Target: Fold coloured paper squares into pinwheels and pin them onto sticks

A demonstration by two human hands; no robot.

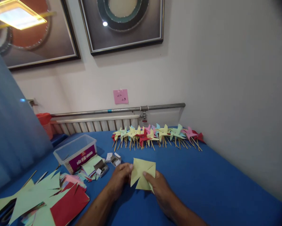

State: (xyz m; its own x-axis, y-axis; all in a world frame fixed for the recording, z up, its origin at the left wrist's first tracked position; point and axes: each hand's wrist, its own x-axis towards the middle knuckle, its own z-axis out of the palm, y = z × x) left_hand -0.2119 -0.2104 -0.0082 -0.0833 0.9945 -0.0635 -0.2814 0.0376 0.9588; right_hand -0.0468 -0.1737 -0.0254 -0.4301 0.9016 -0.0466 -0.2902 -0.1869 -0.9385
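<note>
At the near left, flat sheets of cut paper (44,197) lie fanned on the blue tablecloth (202,188), pale green triangles over a matte red piece with sharp corners. Just beyond them sits a clear plastic tub (76,153), rectangular with rounded edges and a purple label on its side. To its right, a loose stack of small coloured paper squares (91,169) leans against a small open box (114,158) of white card.

The left hand (119,179) rests on the cloth near the middle, fingers curled, its thumb and fingertips pinching the left edge of the yellow-green paper (142,174). That paper is a thin square with folded, pointed flaps, lying flat on the cloth between the two hands. The right hand (161,190) presses its fingertips on the sheet's lower right part, fingers mostly bent, palm down.

Farther back, along the wall, a row of finished paper pinwheels (155,135) in yellow, green, red, pink and blue lies with thin wooden sticks pointing toward the near side. Behind them runs a grey metal pipe (122,110), round and smooth, with a pink note (120,96) stuck on the wall above.
</note>
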